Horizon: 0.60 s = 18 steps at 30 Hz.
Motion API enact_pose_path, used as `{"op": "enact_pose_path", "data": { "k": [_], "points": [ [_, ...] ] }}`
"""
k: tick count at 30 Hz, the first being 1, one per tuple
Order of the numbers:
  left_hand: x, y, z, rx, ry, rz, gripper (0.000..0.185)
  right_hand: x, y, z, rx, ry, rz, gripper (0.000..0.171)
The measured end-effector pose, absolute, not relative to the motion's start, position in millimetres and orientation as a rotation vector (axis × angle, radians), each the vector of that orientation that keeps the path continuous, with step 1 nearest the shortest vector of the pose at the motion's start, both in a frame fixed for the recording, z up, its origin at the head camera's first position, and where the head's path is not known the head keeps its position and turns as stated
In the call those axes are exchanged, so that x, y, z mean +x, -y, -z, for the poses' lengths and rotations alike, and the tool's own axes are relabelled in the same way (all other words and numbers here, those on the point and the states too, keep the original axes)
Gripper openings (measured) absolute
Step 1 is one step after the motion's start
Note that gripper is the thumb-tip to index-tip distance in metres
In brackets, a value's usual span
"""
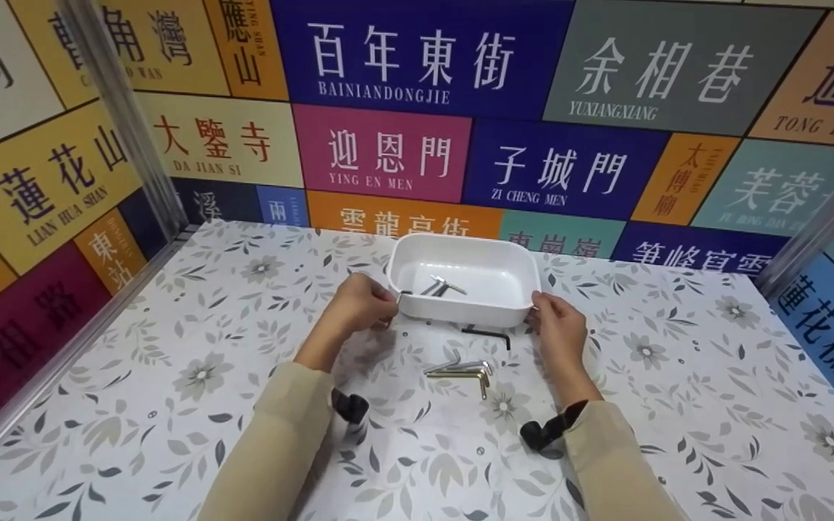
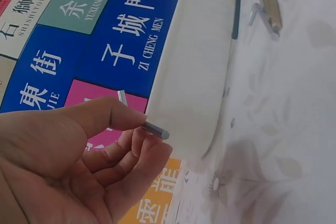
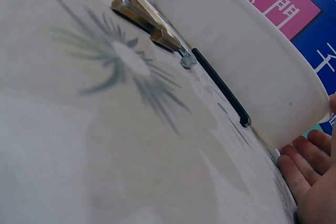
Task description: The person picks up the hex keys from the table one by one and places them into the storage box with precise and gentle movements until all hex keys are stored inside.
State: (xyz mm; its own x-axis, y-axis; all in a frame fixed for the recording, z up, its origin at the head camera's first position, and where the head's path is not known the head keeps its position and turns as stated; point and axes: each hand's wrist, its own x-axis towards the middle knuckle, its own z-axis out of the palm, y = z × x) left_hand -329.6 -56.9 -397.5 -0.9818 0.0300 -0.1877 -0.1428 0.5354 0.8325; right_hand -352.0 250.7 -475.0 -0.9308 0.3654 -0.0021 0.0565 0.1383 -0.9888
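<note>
Fingers of the left hand (image 1: 360,304) pinch a small grey hex key (image 2: 155,129) at the left rim of the white tray (image 1: 465,278); the right hand (image 1: 558,329) rests straight fingers (image 3: 304,161) against the tray's right end. The floral tabletop (image 1: 207,347) carries all — smooth plastic tray, then, just in front, a black hex key (image 1: 488,333) and brass and silver keys (image 1: 460,370), L-shaped metal.

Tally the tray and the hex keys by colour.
White tray: 1
Black hex key: 1
Silver hex keys: at least 4, some overlapping
Gold hex keys: at least 1
Total: at least 7
</note>
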Motion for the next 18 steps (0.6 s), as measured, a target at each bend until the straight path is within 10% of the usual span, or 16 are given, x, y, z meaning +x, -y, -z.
{"op": "enact_pose_path", "data": {
  "k": [18],
  "points": [
    [-372.2, 25.2, 373.1, 0.126, -2.786, -1.290, 0.009, -352.0, -250.1, 477.2, -0.419, 2.198, -1.831, 0.050]
  ]
}}
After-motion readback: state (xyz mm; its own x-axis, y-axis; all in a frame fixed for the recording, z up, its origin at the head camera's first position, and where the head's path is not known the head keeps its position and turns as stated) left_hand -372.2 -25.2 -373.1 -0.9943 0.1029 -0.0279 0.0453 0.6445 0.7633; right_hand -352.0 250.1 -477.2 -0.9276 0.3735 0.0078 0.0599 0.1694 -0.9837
